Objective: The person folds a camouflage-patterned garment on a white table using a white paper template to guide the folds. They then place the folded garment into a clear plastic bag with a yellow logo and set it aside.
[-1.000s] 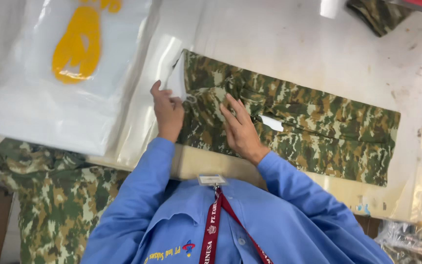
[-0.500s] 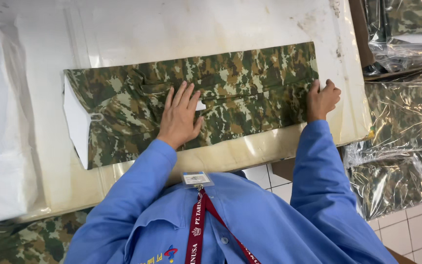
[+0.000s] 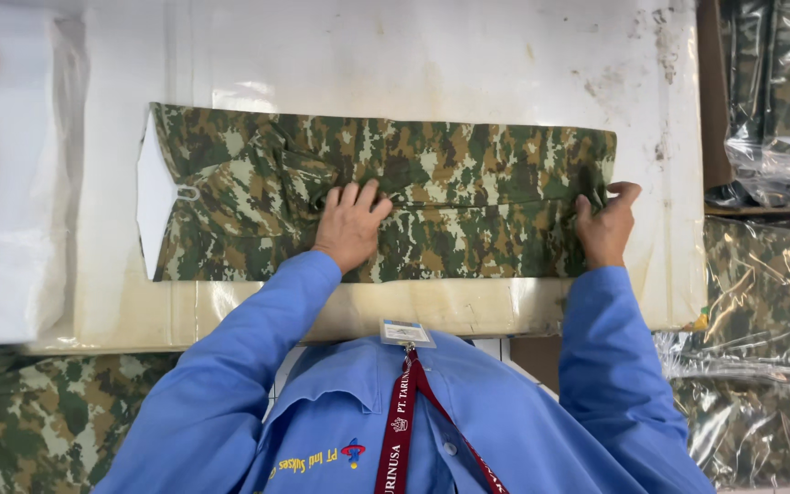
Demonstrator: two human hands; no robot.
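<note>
Both hands are down on the folded camouflage garment (image 3: pixel 432 197), which lies as a long strip flat across the white surface (image 3: pixel 413 55). The left hand (image 3: pixel 351 224) is open, palm pressed flat near the middle of the cloth, fingers spread. The right hand (image 3: pixel 607 224) sits at the strip's end, fingers curled and pinching the edge. Beyond the left hand, a white card insert (image 3: pixel 154 197) pokes out of the far end. Further left lies a white plastic bag (image 3: pixel 2 183) with a yellow print. Past the right hand, bagged camouflage garments (image 3: pixel 761 302) are stacked in clear plastic.
</note>
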